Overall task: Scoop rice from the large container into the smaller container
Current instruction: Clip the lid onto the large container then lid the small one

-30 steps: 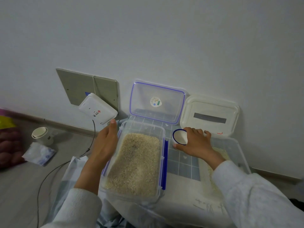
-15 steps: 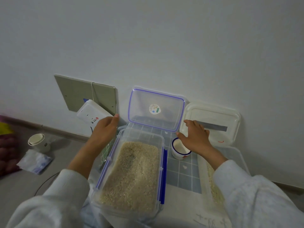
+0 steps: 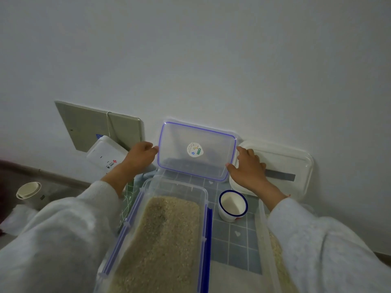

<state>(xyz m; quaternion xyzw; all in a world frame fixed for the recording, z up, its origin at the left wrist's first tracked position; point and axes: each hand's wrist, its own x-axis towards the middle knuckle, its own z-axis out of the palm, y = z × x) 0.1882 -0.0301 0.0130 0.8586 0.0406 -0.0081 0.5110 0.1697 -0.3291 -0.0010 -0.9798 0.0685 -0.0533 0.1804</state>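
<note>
head | left hand (image 3: pixel 140 156) and right hand (image 3: pixel 247 168) flank clear lid (image 3: pixel 196 150) propped on wall, fingers loosely curled touching its side edges, likely to take it | smaller container (image 3: pixel 167 235) rice-filled below hands, so scooping seems done | cup (image 3: pixel 232 205) set beside right wrist

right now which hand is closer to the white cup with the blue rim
Right. The right hand sits just behind the cup; the left hand is far across, at the clear lid's other side.
</note>
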